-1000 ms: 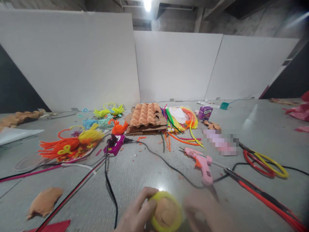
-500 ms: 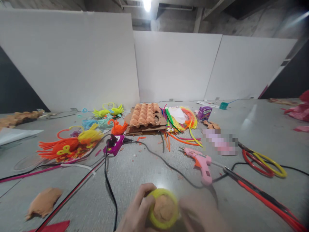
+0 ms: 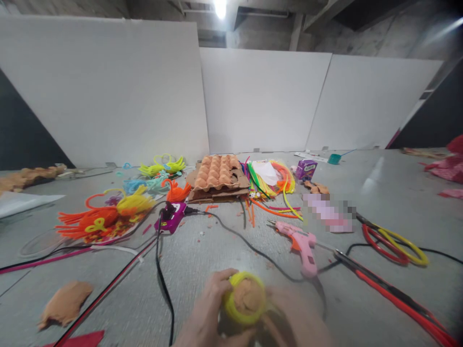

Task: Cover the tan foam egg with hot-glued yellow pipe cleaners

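Note:
Both hands hold a round tan foam piece edged with a yellow pipe cleaner ring [image 3: 245,299] low in the view. My left hand [image 3: 213,303] grips its left side with the fingers curled over the ring. My right hand [image 3: 292,318] is blurred and cups the right side from below. A pink hot glue gun [image 3: 301,248] lies on the grey table [image 3: 202,250] up and to the right of my right hand, and a loose tan foam scrap [image 3: 65,303] lies far to my left.
Black cords run from a purple power strip [image 3: 171,217] across the table. Farther off lie a cardboard egg tray [image 3: 217,173], bundles of bright pipe cleaners [image 3: 269,180] and an orange-and-yellow pipe cleaner craft [image 3: 104,217]. Long red strips [image 3: 398,303] lie at right, before white wall panels [image 3: 260,101].
The yellow-edged foam piece and both hands have risen slightly in the view, and my right hand now sits closer against the ring. The table items have barely shifted.

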Demonstrator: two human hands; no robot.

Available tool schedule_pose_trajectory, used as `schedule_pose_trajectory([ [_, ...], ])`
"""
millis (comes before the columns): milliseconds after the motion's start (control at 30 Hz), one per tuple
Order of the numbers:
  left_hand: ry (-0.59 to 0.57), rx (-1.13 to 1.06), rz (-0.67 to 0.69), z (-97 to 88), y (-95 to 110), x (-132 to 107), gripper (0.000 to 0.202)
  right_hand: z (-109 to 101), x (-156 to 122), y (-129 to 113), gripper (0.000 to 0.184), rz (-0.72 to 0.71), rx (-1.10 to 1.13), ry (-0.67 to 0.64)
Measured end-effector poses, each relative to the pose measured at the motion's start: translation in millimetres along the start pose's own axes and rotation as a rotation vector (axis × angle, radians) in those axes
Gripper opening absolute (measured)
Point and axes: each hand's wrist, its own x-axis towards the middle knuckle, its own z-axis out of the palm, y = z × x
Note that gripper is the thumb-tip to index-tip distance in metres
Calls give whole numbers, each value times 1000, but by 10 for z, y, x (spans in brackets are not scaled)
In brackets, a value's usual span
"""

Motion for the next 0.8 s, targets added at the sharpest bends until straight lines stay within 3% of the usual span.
schedule_pose_trajectory([
  [233,-20,-101,-36,-30,23,11,52,-187,52,305,32,-263,-39,-97],
  [333,-9,-129,62,-46,-3,14,56,-216,23,368,30,-365,-33,-91],
  [433,-74,-110,178,-79,-30,16,64,-198,-5,391,27,-448,-51,-74],
  [567,-163,-11,231,-108,-42,-8,63,-151,-28,403,26,-515,-77,-59],
  [800,-148,-16,259,-127,5,56,57,-120,-65,414,18,-544,-99,-51],
])
